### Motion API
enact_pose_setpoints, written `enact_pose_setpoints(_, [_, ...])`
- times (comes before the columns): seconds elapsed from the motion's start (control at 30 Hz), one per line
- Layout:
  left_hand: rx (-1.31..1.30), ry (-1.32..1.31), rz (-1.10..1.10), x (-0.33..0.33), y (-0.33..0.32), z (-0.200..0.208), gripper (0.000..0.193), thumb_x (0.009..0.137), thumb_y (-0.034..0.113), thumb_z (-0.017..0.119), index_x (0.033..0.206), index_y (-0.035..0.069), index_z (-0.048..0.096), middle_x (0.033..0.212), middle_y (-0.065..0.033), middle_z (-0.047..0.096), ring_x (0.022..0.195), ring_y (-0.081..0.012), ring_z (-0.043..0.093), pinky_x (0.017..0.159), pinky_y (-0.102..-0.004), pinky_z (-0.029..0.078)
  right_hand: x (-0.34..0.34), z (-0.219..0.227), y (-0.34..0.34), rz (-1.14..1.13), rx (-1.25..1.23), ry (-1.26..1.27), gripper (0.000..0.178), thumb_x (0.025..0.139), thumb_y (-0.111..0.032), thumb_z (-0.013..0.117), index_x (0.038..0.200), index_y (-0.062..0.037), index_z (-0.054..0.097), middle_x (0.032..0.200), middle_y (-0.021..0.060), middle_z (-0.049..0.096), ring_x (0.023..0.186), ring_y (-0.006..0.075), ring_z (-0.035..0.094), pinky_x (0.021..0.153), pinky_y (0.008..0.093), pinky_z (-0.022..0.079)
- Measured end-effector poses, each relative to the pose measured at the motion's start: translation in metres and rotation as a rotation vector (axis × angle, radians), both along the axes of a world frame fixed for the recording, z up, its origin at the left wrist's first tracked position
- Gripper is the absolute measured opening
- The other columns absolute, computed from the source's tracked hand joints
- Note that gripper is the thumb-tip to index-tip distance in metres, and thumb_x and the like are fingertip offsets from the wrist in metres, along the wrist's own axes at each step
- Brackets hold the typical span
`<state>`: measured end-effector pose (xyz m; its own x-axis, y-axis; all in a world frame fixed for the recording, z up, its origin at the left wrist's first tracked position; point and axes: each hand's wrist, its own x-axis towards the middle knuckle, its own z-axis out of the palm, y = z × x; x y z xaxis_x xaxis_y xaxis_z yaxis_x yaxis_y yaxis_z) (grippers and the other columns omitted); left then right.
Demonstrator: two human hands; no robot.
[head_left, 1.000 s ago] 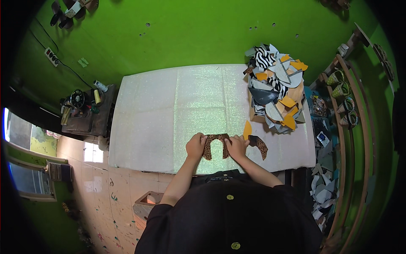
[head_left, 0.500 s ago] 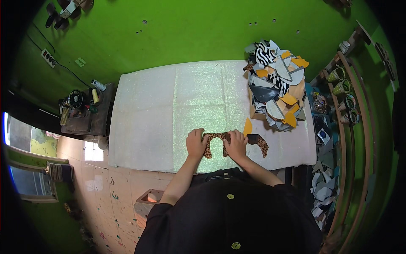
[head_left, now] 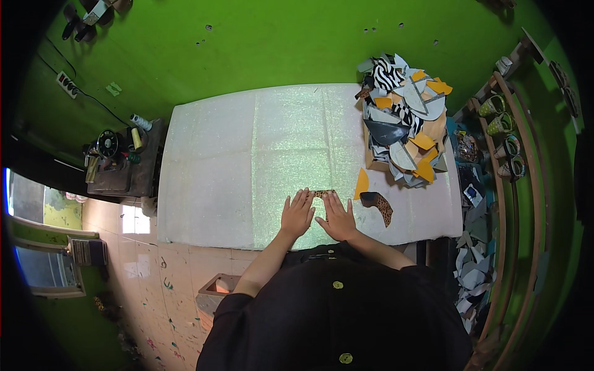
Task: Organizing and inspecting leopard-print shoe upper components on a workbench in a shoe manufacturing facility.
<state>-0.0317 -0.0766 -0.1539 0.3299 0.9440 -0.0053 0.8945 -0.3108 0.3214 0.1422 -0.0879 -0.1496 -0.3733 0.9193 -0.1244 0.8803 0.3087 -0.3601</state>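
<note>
A leopard-print cut piece of material (head_left: 320,193) lies on the pale shimmering table cover (head_left: 210,161), mostly hidden under my hands. My left hand (head_left: 299,213) rests flat over its left side, fingers stretched out and pointing away from me. Over its right side lies my right hand (head_left: 337,217), also flat, with the thumb spread toward the left hand. Only the far strip of the piece shows between the fingertips. Just right of my right hand are a second, curved leopard-print piece (head_left: 383,212) with a dark end and a yellow-orange offcut (head_left: 362,183).
A box (head_left: 376,162) heaped with zebra-print, grey and yellow scraps (head_left: 405,117) stands at the table's back right. At the left is a dark stand with a sewing machine (head_left: 108,145) and thread cones. Shoes (head_left: 495,116) sit on a wooden rack at the right.
Both hands have gone from gripping the leopard-print piece's sides to lying flat over it, closer together. Its arch shape, seen before, is now mostly covered.
</note>
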Motion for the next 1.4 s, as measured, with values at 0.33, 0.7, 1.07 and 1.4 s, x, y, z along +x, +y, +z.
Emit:
enact_pose_setpoints(0.33, [-0.092, -0.11, 0.025, -0.003, 0.006, 0.013, 0.047, 0.095, 0.033, 0.035, 0.138, 0.012, 0.038, 0.145, -0.011, 0.034, 0.136, -0.0305, 0.027, 0.105, -0.0646, 0.009, 0.018, 0.036, 0.012, -0.146, -0.066, 0.389, 0.044, 0.091, -0.027, 0.048, 0.13, -0.0092, 0.045, 0.14, 0.0112, 0.04, 0.132, 0.0268, 0.035, 0.106, 0.0647, 0.002])
enact_pose_setpoints(0.7, [0.225, -0.563, 0.118, 0.012, 0.033, 0.062, 0.025, 0.086, 0.013, 0.055, 0.111, 0.009, 0.059, 0.12, -0.0159, 0.051, 0.124, -0.0343, 0.042, 0.105, -0.0557, 0.022, 0.099, 0.047, 0.027, -0.38, -0.028, 0.296, 0.043, 0.069, -0.019, 0.063, 0.112, -0.0156, 0.061, 0.124, 0.0038, 0.05, 0.128, 0.0239, 0.035, 0.101, 0.0696, -0.002])
enact_pose_setpoints(1.07, [0.111, -1.053, 0.217, 0.009, 0.043, 0.115, 0.036, 0.077, -0.001, 0.068, 0.111, 0.001, 0.056, 0.128, -0.0169, 0.045, 0.097, -0.0227, 0.061, 0.079, -0.028, 0.052, 0.094, 0.083, 0.028, -0.304, -0.138, 0.494, 0.017, 0.079, -0.015, 0.066, 0.094, -0.0062, 0.066, 0.075, 0.0005, 0.058, 0.078, 0.0133, 0.055, 0.085, 0.0417, 0.035])
enact_pose_setpoints(1.4, [-0.197, -0.738, -0.261, 0.011, 0.044, 0.161, 0.031, 0.075, 0.018, 0.074, 0.102, 0.004, 0.067, 0.094, -0.0104, 0.066, 0.096, -0.0231, 0.061, 0.086, -0.0342, 0.046, 0.049, 0.144, 0.044, 0.043, -0.35, 1.017, 0.018, 0.085, -0.011, 0.064, 0.102, -0.0026, 0.065, 0.08, 0.0, 0.063, 0.072, 0.0056, 0.053, 0.066, 0.0228, 0.044])
